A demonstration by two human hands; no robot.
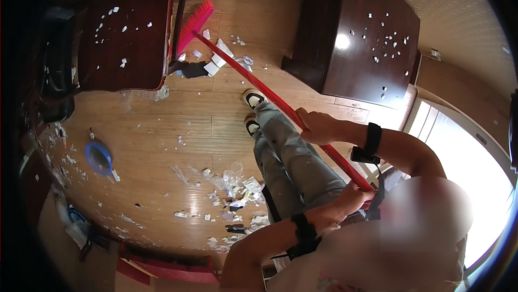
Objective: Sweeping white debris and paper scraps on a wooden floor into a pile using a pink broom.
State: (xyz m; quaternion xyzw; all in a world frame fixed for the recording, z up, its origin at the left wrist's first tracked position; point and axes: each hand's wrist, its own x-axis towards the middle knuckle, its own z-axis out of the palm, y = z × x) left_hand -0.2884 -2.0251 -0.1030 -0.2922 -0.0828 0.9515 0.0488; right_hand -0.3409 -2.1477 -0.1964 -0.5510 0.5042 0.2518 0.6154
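Observation:
A broom with a red handle (259,83) and a pink head with red bristles (197,18) reaches diagonally across the view. My right hand (319,126) is closed around the middle of the handle. Near its upper end, my left hand (354,203) grips it too. The bristles touch or lie close to the floor beside a dark wooden chair (129,77). White paper scraps (221,54) and a black piece of material (194,69) lie just by the broom head.
A dark wooden stool or cabinet (364,77) with white bits on top stands at upper right. A heap of torn paper and clear plastic (243,188) lies near my legs. A blue-rimmed basin (98,158) and more scraps are farther left. Red furniture (174,269) edges the bottom.

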